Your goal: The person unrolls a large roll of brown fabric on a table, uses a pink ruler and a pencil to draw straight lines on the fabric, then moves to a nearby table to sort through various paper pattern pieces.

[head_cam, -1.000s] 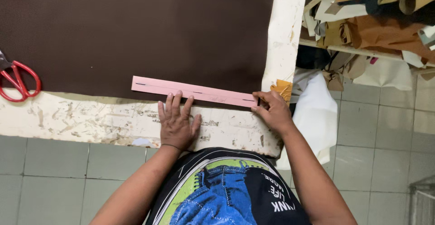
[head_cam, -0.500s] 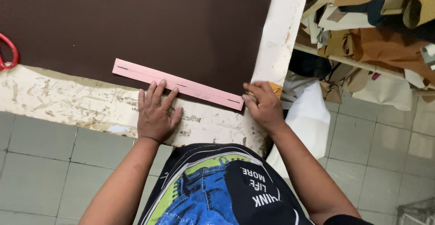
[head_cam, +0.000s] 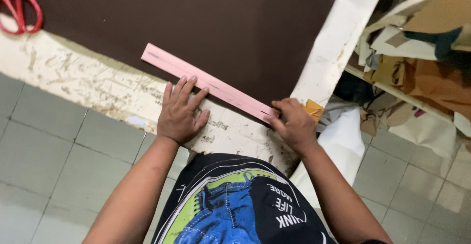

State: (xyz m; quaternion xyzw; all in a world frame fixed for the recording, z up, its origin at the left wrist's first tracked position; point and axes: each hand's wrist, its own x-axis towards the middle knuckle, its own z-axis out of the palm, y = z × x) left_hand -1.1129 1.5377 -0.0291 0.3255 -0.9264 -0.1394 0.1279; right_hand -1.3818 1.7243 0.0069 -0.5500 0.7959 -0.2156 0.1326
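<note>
- A pair of red-handled scissors (head_cam: 19, 11) lies at the far left, on the edge of the dark brown sheet (head_cam: 196, 18) spread over the worn white surface (head_cam: 73, 77).
- A long pink strip (head_cam: 206, 82) runs slantwise along the sheet's near edge, its left end free.
- The left hand (head_cam: 179, 114) lies flat and open on the surface, its spread fingertips pressing on the middle of the strip.
- The right hand (head_cam: 294, 123) is curled at the strip's right end, fingers bent down on it; whether it holds a tool there cannot be told.
- The two hands are apart.
- Right of the surface, scraps of tan and white material (head_cam: 417, 62) are piled over the grey tiled floor (head_cam: 422, 175).
</note>
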